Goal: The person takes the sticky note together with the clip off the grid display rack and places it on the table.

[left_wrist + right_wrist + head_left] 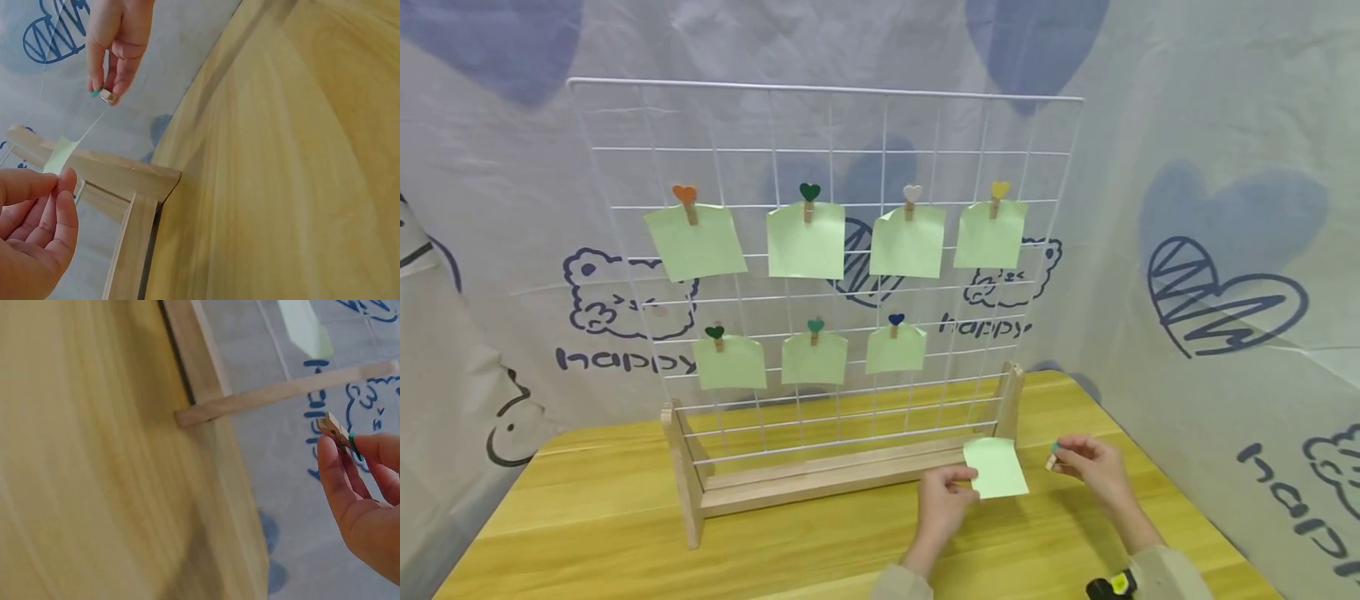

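Between thumb and fingers my left hand [945, 505] pinches a pale green sticky note [997, 468] by its left edge, in front of the rack's right end. To the right of it, my right hand [1097, 468] pinches a small wooden clothespin [335, 430] with a teal heart on it. In the left wrist view the clothespin is above the note and apart from it. Behind the hands stands a white wire grid [880, 292] in a wooden base [835, 482]. Notes hang on it in two rows under heart clothespins, among them a note [895, 348] with a blue heart.
The grid's wooden foot [1011, 400] rises just behind the left hand's note. A black and yellow object [1112, 585] shows by the right sleeve. The wooden table [587, 517] ends near a printed cloth wall [1240, 250] at the right.
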Action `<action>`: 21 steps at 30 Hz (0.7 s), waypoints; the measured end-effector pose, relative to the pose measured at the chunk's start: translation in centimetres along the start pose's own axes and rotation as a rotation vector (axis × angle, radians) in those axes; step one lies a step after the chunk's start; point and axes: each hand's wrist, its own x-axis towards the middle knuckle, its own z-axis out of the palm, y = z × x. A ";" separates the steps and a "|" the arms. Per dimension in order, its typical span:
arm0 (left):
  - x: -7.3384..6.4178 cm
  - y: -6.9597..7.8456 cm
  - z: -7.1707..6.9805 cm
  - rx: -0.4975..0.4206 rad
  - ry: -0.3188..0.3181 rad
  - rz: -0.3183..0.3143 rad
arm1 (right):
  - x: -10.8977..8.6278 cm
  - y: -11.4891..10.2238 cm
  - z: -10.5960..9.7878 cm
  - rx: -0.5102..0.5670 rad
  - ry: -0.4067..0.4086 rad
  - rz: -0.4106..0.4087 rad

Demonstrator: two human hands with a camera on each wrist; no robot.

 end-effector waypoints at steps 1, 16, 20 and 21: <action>-0.1 0.0 0.1 0.004 -0.001 -0.008 | -0.3 -0.3 0.1 -0.003 -0.022 0.013; -1.3 -1.4 2.8 0.081 -0.016 -0.040 | -4.3 -8.5 3.0 -0.260 -0.091 0.222; -1.2 -1.8 3.3 0.087 -0.021 -0.040 | -4.2 -7.9 2.6 -0.289 -0.082 0.238; -1.2 -1.9 3.4 0.088 -0.021 -0.041 | -4.1 -7.7 2.4 -0.294 -0.084 0.241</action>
